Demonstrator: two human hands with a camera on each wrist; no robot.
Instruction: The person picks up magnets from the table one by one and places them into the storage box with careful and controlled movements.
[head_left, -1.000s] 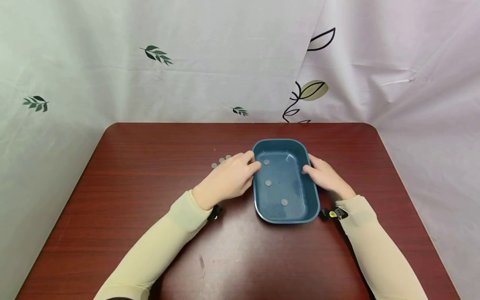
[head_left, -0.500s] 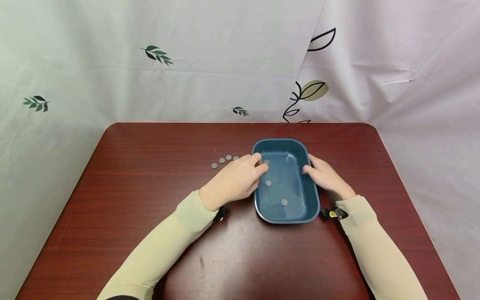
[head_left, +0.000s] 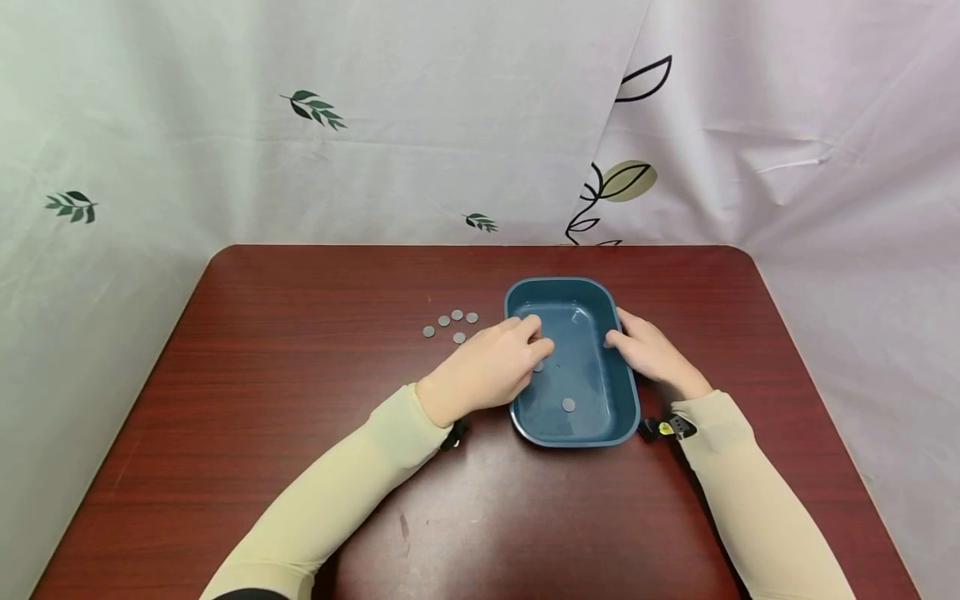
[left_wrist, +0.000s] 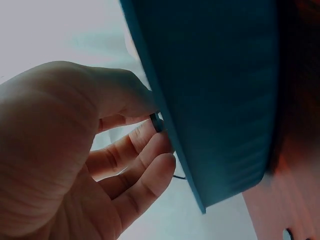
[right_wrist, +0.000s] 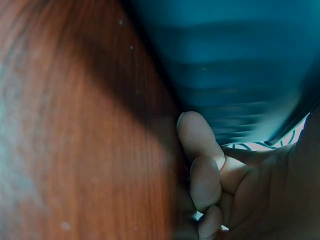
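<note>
A blue rectangular tray (head_left: pixel 577 429) stands on the table; one coin (head_left: pixel 568 405) lies in its near part and another (head_left: pixel 538 367) beside the left fingers. My left hand (head_left: pixel 487 362) reaches over the tray's left rim. In the left wrist view, the left hand (left_wrist: pixel 65 135) pinches a small dark-looking coin (left_wrist: pixel 157 122) between thumb and fingers, by the rim. My right hand (head_left: pixel 652 354) grips the right rim, thumb inside. In the right wrist view, fingers of the right hand (right_wrist: pixel 215 185) lie along the tray's outer wall (right_wrist: pixel 225 65).
Several coins lie on the brown table (head_left: pixel 300 375) left of the tray, among them one coin (head_left: pixel 429 332) at the far left and one (head_left: pixel 459 337) close to the left hand. A pale curtain (head_left: pixel 375 167) with leaf prints hangs behind the table.
My left hand has moved right, from the tray's left rim to over its inside, uncovering more table coins and covering the upper coin in the tray. The right hand has stayed put.
</note>
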